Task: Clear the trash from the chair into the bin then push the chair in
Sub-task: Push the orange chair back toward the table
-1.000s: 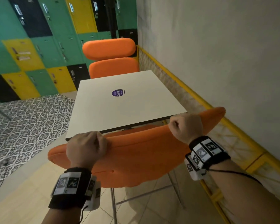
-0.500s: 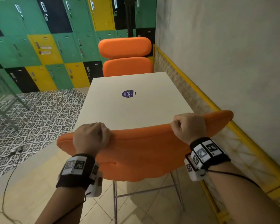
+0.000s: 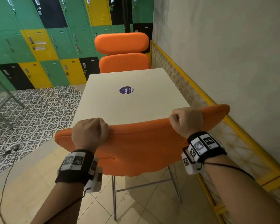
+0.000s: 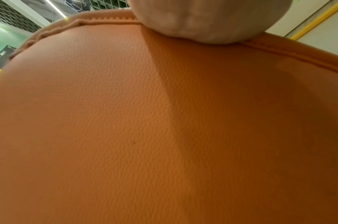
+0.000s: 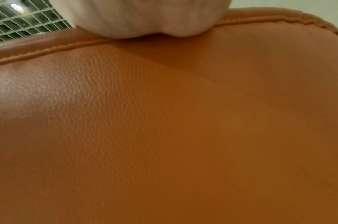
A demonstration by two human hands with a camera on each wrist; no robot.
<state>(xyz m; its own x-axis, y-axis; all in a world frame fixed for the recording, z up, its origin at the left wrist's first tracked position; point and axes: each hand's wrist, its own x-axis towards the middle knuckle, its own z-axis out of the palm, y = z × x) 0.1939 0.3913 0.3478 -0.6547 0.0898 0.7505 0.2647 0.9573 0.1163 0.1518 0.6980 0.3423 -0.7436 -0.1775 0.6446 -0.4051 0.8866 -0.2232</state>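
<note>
Two grips, my left hand (image 3: 89, 133) and right hand (image 3: 187, 121), are curling around the orange chair (image 3: 141, 147) backrest's padded top edge by the bench (image 3: 103, 109); it seems light, soft.

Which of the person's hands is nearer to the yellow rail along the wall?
Right. The right hand grips the near chair's backrest at the end beside the yellow rail; the left hand grips the opposite end.
</note>
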